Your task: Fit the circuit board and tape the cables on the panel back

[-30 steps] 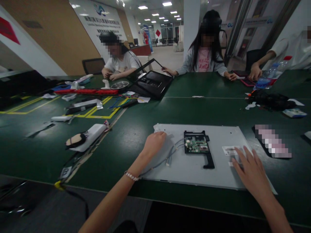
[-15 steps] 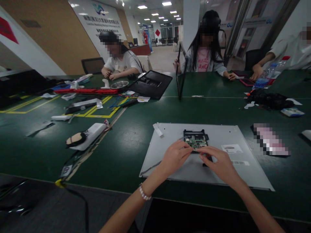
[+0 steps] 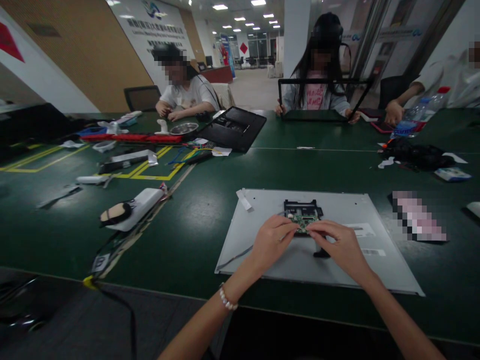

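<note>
Overhead, lights (image 3: 220, 7) shine, while above the green table (image 3: 202, 215) left hand (image 3: 275, 239) and right hand (image 3: 339, 245) pinch, on what unclear.

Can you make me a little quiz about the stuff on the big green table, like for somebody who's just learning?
1. Pick one: what color is the circuit board in the black bracket?
A) Red
B) Green
C) Yellow

2. True or false: the pale panel lies on top of the bracket.

3. Fill in the blank: across the table, a co-worker holds up a black rectangular ____ that you can see through.

Key:
1. B, green.
2. False: the bracket lies on the panel.
3. frame.
</note>
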A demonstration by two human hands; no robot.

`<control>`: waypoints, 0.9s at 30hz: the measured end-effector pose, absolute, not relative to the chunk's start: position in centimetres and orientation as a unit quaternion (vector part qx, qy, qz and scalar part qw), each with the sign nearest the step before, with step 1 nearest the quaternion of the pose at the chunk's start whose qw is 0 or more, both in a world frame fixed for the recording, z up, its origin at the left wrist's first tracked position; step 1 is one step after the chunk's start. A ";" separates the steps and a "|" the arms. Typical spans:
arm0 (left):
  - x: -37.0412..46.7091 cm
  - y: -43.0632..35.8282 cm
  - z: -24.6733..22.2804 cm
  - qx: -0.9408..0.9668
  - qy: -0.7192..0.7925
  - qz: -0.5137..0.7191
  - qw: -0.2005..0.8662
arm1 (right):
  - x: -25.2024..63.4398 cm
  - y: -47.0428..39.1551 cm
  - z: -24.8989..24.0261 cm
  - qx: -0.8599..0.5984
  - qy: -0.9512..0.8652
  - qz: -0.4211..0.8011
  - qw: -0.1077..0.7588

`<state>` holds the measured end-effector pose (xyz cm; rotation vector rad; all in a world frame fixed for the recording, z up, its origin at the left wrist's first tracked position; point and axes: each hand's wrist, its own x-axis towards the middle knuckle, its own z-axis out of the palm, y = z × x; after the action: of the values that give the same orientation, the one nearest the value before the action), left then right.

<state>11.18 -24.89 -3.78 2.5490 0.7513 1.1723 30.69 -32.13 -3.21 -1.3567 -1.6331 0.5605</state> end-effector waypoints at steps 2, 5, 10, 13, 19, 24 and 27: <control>11.1 -24.8 -4.0 0.871 0.257 0.400 0.125 | 30.7 -32.0 -3.2 -0.548 -0.666 0.224 0.455; 11.1 -24.8 -4.0 0.872 0.272 0.387 0.126 | 31.1 -31.3 -3.3 -0.551 -0.676 0.200 0.446; 11.1 -24.7 -4.3 0.893 0.316 0.301 0.114 | 33.4 -28.0 -3.9 -0.592 -0.702 0.053 0.392; 11.0 -24.4 -5.1 0.906 0.329 0.236 0.121 | 34.7 -25.5 -4.5 -0.617 -0.723 -0.009 0.310; 10.5 -23.6 -6.5 0.912 0.314 0.206 0.164 | 34.8 -23.0 -5.8 -0.622 -0.751 -0.012 0.221; 10.3 -23.1 -5.9 0.913 0.290 0.211 0.193 | 34.7 -22.9 -6.8 -0.622 -0.758 0.006 0.197; 10.3 -22.9 -5.5 0.915 0.280 0.210 0.199 | 34.9 -23.0 -6.9 -0.627 -0.755 0.009 0.192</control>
<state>10.34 -22.93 -5.51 2.5593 0.7833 0.5864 34.85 -22.97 -6.95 -1.7587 -2.1203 0.0252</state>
